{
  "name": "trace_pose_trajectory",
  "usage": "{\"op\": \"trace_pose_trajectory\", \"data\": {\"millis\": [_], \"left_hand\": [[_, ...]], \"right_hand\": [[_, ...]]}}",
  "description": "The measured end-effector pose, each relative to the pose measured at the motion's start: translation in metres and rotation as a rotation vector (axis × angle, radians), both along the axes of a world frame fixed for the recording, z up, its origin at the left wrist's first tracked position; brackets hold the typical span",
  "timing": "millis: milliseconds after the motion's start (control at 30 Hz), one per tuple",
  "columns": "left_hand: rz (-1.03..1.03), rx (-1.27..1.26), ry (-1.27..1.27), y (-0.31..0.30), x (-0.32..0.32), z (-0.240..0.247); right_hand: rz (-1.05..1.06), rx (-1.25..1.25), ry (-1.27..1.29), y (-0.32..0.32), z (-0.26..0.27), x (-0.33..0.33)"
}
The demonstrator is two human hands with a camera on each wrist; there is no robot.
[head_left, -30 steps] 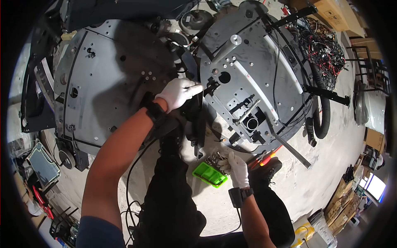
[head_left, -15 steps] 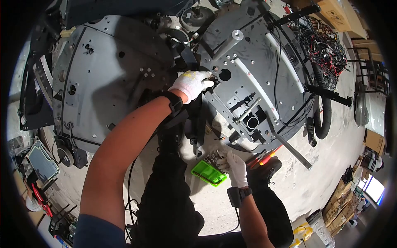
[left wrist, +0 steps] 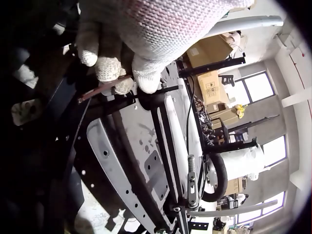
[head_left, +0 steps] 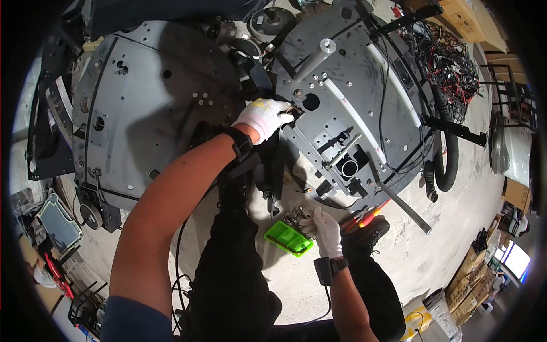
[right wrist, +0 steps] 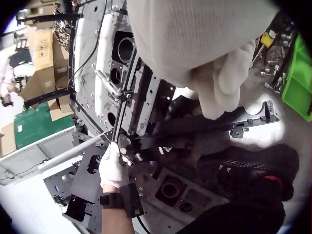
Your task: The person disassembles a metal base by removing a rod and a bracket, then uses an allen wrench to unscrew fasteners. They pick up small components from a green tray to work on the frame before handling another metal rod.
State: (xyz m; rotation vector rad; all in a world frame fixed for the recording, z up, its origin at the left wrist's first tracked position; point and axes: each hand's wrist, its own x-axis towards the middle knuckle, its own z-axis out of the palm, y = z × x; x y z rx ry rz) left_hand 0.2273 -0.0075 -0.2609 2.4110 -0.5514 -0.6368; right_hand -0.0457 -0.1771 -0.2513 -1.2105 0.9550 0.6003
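Observation:
My gloved left hand (head_left: 262, 118) reaches to the inner edge of the right grey plate (head_left: 356, 108), at a small black bracket. In the left wrist view its curled fingers pinch a thin reddish-brown piece (left wrist: 92, 92), whose far end they hide. My gloved right hand (head_left: 329, 232) stays low beside a pile of loose screws (head_left: 295, 218) and a green tray (head_left: 289, 238). In the right wrist view its fingers (right wrist: 226, 90) hang loosely bent, with nothing visible in them. The palm side is hidden.
A second grey plate (head_left: 154, 108) lies on the left. A metal tube (head_left: 403, 206) juts from the right plate's lower edge, near red-and-yellow handled tools (head_left: 369, 219). Tangled wires (head_left: 447, 68) and a black corrugated hose (head_left: 450, 165) lie further right.
My left hand has moved right and slightly up to the plate's edge, turning its back towards the head camera. My right hand has hardly moved.

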Motion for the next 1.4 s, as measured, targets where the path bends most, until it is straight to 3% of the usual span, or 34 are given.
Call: {"op": "trace_pose_trajectory", "data": {"millis": [167, 533, 667, 1033, 1300, 1400], "left_hand": [[0.013, 0.046, 0.013, -0.001, 0.001, 0.000], [-0.262, 0.256, -0.462, -0.002, 0.003, -0.005], [-0.269, 0.309, -0.404, -0.002, 0.004, 0.003], [-0.150, 0.038, -0.579, 0.004, 0.005, -0.030], [-0.187, 0.154, -0.673, -0.001, -0.001, -0.019], [-0.215, 0.255, -0.566, -0.002, -0.003, -0.009]], "right_hand": [[-0.009, 0.005, 0.008, 0.001, 0.000, 0.000], [-0.033, 0.018, 0.013, 0.002, -0.005, -0.003], [-0.027, 0.017, 0.020, 0.002, -0.004, -0.003], [-0.043, 0.001, 0.023, -0.001, -0.001, -0.001], [-0.056, 0.027, -0.004, 0.002, -0.007, -0.004], [-0.065, 0.031, -0.005, 0.001, -0.005, -0.003]]}}
